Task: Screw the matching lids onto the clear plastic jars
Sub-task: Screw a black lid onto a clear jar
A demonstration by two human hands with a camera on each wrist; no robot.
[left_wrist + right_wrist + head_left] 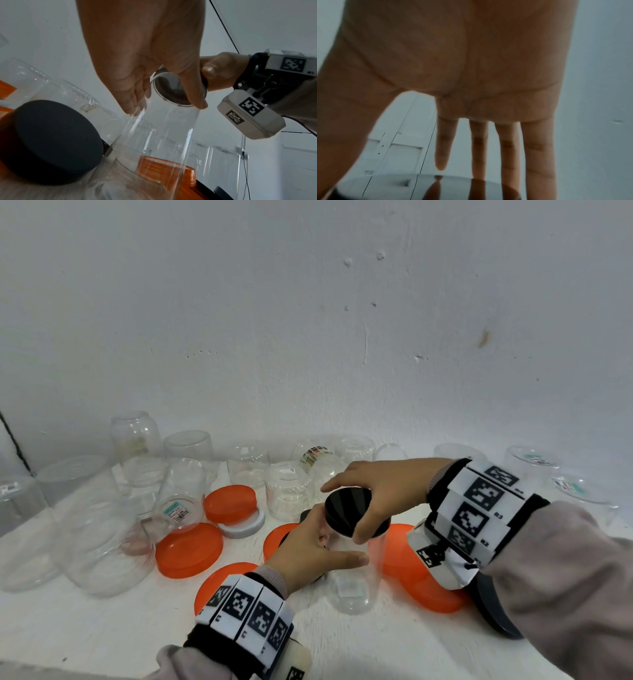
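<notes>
A tall clear jar (352, 580) stands near the middle of the white table. My left hand (329, 546) grips it just below the neck, thumb in front and fingers behind. My right hand (352, 508) pinches a glossy black lid (339, 508) between thumb and fingers, and the lid sits tilted on the jar's mouth. The left wrist view shows my left hand (167, 108) round the jar (154, 148), and the lid's underside (171, 93) shows through the clear wall. In the right wrist view my right hand (440, 166) reaches down over the lid (428, 189).
Several clear jars (287, 491) stand upturned along the wall, with bigger ones (96, 535) at the left. Orange lids (188, 549) and a white lid (243, 529) lie around the held jar. A second black lid (48, 142) lies close to my left hand.
</notes>
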